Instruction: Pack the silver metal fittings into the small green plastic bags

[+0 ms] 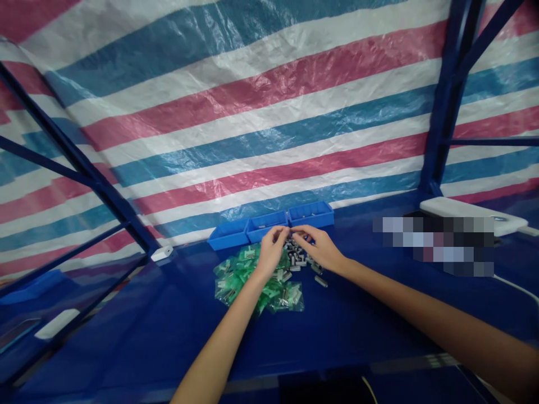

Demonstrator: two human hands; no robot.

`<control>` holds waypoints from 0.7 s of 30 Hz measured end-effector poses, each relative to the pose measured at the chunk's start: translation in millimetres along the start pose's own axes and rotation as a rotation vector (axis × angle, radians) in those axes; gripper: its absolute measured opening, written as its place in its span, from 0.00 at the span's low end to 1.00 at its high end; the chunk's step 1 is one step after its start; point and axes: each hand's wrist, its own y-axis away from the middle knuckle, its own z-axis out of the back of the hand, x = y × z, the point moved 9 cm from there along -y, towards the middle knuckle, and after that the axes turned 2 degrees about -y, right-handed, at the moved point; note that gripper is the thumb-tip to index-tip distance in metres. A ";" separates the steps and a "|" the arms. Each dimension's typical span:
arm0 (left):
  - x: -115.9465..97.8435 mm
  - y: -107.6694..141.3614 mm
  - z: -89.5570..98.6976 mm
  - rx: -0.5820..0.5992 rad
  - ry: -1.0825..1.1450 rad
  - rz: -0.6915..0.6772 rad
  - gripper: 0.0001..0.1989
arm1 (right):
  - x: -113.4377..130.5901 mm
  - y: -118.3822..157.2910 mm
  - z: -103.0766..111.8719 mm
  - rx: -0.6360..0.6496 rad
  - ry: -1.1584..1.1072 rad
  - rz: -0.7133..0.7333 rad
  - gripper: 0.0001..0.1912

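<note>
My left hand (272,249) and my right hand (319,248) meet fingertip to fingertip above the table's middle. Both are closed in a pinch; whatever sits between the fingers is hidden or too small to name. Below them lies a heap of small silvery metal cylinders (298,261), partly covered by my right hand. One loose cylinder (320,281) rests apart, nearer to me. To the left, under my left wrist, spreads a pile of small clear and green plastic bags (240,280), some with metal pieces visible inside.
Behind my hands stand three blue bins in a row: left (227,242), middle (254,234) and right (316,222). The blue table (168,336) carries a small white box (162,253) at left and a white device (463,210) at right. Striped sheeting hangs behind, between blue metal posts (446,112).
</note>
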 end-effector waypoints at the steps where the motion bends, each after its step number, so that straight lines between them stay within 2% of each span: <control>1: 2.8 0.8 0.2 -0.020 0.055 0.036 0.14 | 2.3 1.7 -2.3 -0.013 -0.034 0.002 0.15; 5: 9.2 7.5 -5.8 -0.050 0.213 0.163 0.18 | 6.5 6.3 4.0 -0.142 -0.078 0.034 0.14; 8: 11.0 12.0 -9.9 -0.075 0.305 0.219 0.20 | 13.4 6.8 13.3 -0.205 -0.012 0.111 0.12; 14: 21.4 18.1 -16.0 -0.121 0.474 0.304 0.17 | 20.0 5.4 9.7 -0.140 0.124 0.221 0.13; 21: 23.2 17.6 -20.5 -0.080 0.520 0.287 0.16 | 20.4 2.3 10.5 -0.118 0.152 0.212 0.12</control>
